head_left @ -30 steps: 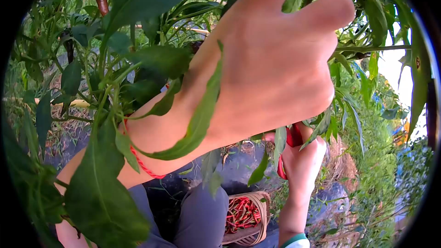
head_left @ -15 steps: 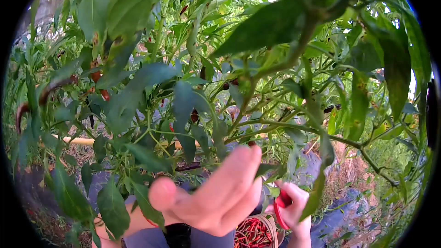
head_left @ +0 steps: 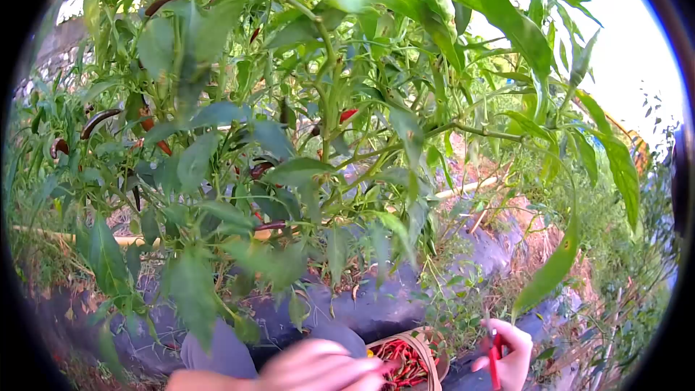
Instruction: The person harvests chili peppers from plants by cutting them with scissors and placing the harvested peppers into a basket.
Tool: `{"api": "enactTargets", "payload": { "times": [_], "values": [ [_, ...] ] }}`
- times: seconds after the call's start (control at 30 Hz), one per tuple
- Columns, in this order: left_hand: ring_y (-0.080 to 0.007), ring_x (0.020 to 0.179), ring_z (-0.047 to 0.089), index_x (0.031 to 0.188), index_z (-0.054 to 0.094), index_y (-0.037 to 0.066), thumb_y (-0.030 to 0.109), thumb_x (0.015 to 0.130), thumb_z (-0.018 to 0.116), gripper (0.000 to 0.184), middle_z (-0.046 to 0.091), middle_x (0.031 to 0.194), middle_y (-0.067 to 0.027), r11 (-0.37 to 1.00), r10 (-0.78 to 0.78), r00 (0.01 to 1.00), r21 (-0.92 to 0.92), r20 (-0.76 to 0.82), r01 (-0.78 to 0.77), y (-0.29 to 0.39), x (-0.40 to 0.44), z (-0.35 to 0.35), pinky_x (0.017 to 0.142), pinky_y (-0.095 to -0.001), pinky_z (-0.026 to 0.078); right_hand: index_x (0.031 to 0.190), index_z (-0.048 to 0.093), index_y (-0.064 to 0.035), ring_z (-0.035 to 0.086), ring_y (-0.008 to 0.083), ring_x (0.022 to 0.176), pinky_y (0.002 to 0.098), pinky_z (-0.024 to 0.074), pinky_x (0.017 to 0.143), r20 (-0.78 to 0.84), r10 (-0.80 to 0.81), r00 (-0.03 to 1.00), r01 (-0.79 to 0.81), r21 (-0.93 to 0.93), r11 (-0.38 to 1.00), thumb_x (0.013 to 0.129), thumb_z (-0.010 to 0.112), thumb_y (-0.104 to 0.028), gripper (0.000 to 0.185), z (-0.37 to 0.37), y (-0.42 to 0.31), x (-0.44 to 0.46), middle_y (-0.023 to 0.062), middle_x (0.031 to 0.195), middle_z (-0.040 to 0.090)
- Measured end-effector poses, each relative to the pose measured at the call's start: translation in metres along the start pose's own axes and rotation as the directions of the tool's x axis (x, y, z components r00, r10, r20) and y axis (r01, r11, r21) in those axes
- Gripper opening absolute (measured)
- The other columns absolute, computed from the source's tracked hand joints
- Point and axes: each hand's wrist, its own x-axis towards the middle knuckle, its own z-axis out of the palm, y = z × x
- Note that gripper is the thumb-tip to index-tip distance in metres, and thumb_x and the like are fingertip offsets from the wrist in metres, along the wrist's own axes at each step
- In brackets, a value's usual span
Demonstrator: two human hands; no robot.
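Observation:
My left hand (head_left: 318,369) is low in the middle of the view, smeared by motion, with its fingertips at the left rim of a woven basket (head_left: 433,371). Whether anything is between those fingers cannot be made out. Red chili peppers (head_left: 405,363) fill the basket. To the right of it, my right hand (head_left: 514,355) is closed round red-handled scissors (head_left: 495,363), whose thin tip points upward. Above both hands stands a leafy chili plant (head_left: 329,101), bearing dark peppers (head_left: 101,122) and a red pepper (head_left: 349,115).
Long leaves and a branch (head_left: 485,132) reach across to the right, one hanging leaf (head_left: 554,271) just above my right hand. A pale pole (head_left: 470,188) runs behind the plant. Dark plastic sheeting (head_left: 369,308) covers the ground. My knees (head_left: 217,351) show at the bottom.
My left hand has come down from among the leaves to the basket. My right hand, still with the scissors, sits lower and further right. The view has shifted, showing more sky.

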Motion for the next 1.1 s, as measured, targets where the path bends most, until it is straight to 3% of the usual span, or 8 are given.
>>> {"api": "enactTargets", "payload": {
  "times": [0.27, 0.33, 0.4, 0.6, 0.77, 0.83, 0.97, 1.1],
  "values": [
    [-0.018, 0.069, 0.056, 0.089, 0.052, 0.002, 0.008, 0.072, 0.046, 0.018, 0.056, 0.068, -0.0061, 0.981, -0.194, 0.9, 0.058, 0.39, 0.187, -0.053, -0.072, 0.245, 0.066, -0.0293, 0.041, 0.102, 0.056, 0.0011, 0.031, 0.0036, 0.056, 0.0183, 0.0226, 0.048, 0.186, 0.06, 0.981, -0.029, -0.164, 0.986, 0.05, 0.08, -0.016, 0.059, -0.001, -0.011, 0.006, -0.0071, 0.065, 0.037],
    [-0.0167, 0.07, 0.056, 0.094, 0.05, 0.001, 0.01, 0.073, 0.046, 0.023, 0.056, 0.067, -0.0057, 0.955, -0.291, 0.72, 0.231, 0.63, 0.184, -0.054, -0.084, 0.267, 0.062, -0.0292, 0.041, 0.099, 0.056, 0.0017, 0.031, 0.0037, 0.056, 0.0193, 0.0228, 0.048, 0.18, 0.068, 0.981, -0.026, -0.226, 0.974, 0.047, 0.081, -0.027, 0.065, 0.004, -0.015, 0.004, -0.0069, 0.066, 0.038],
    [-0.0187, 0.061, 0.057, 0.099, 0.05, 0.002, 0.013, 0.075, 0.047, 0.027, 0.055, 0.063, -0.0051, 0.954, -0.277, 0.9, 0.205, 0.337, 0.216, -0.052, -0.092, 0.277, 0.056, -0.0296, 0.042, 0.098, 0.057, 0.0024, 0.03, 0.0039, 0.055, 0.0197, 0.0222, 0.047, 0.232, 0.042, 0.972, -0.004, -0.161, 0.987, 0.046, 0.08, -0.03, 0.066, 0.008, -0.011, 0.005, -0.0063, 0.066, 0.038],
    [-0.0302, 0.057, 0.056, 0.076, 0.051, 0.005, 0.019, 0.079, 0.05, 0.015, 0.053, 0.058, -0.0148, 0.857, -0.435, 0.896, -0.266, 0.086, 0.441, -0.061, -0.077, 0.196, 0.049, -0.0395, 0.044, 0.094, 0.057, 0.0014, 0.04, 0.0122, 0.055, 0.025, 0.032, 0.049, 0.482, -0.1, 0.87, 0.149, -0.064, 0.987, 0.051, 0.076, -0.029, 0.056, 0.057, -0.004, 0.018, 0.0042, 0.064, 0.045],
    [-0.0271, 0.077, 0.056, 0.088, 0.054, 0.002, 0.019, 0.08, 0.05, 0.019, 0.057, 0.082, -0.0134, 0.774, -0.258, 0.647, -0.248, 0.717, 0.583, -0.038, -0.048, 0.082, 0.068, -0.036, 0.044, 0.093, 0.058, 0.0008, 0.043, 0.0133, 0.053, 0.024, 0.0331, 0.048, 0.541, -0.161, 0.826, 0.221, -0.048, 0.974, 0.044, 0.078, -0.016, 0.055, 0.06, -0.015, 0.023, 0.0051, 0.063, 0.045],
    [-0.0225, 0.077, 0.058, 0.094, 0.057, 0.003, 0.014, 0.081, 0.051, 0.019, 0.06, 0.088, -0.0108, 0.847, -0.319, 0.866, -0.294, 0.385, 0.443, -0.032, -0.057, 0.009, 0.068, -0.031, 0.045, 0.092, 0.058, 0.0016, 0.05, 0.014, 0.058, 0.023, 0.036, 0.05, 0.57, -0.11, 0.814, 0.054, 0.115, 0.992, 0.049, 0.077, -0.018, 0.051, 0.058, -0.007, 0.026, 0.006, 0.068, 0.053],
    [-0.0201, 0.083, 0.058, 0.097, 0.057, 0.0, -0.006, 0.078, 0.045, 0.023, 0.059, 0.098, -0.0137, 0.855, -0.447, 0.825, 0.105, -0.346, 0.508, -0.039, -0.019, -0.084, 0.071, -0.0307, 0.046, 0.094, 0.055, 0.0037, 0.045, 0.0109, 0.055, 0.0232, 0.0364, 0.05, 0.656, 0.066, 0.752, -0.388, 0.359, 0.849, 0.055, 0.078, -0.028, 0.055, 0.084, -0.024, 0.028, 0.0046, 0.065, 0.052],
    [-0.0235, 0.095, 0.053, 0.103, 0.054, 0.001, -0.008, 0.072, 0.047, 0.033, 0.054, 0.108, -0.0137, 0.809, -0.276, 0.901, 0.425, -0.335, 0.406, -0.068, 0.019, -0.101, 0.081, -0.0312, 0.043, 0.111, 0.048, -0.0033, 0.045, 0.0086, 0.06, 0.023, 0.0393, 0.058, 0.838, -0.024, 0.545, -0.394, 0.281, 0.875, 0.066, 0.072, -0.017, 0.052, 0.125, 0.003, 0.042, 0.0001, 0.068, 0.049]
  ]
}}
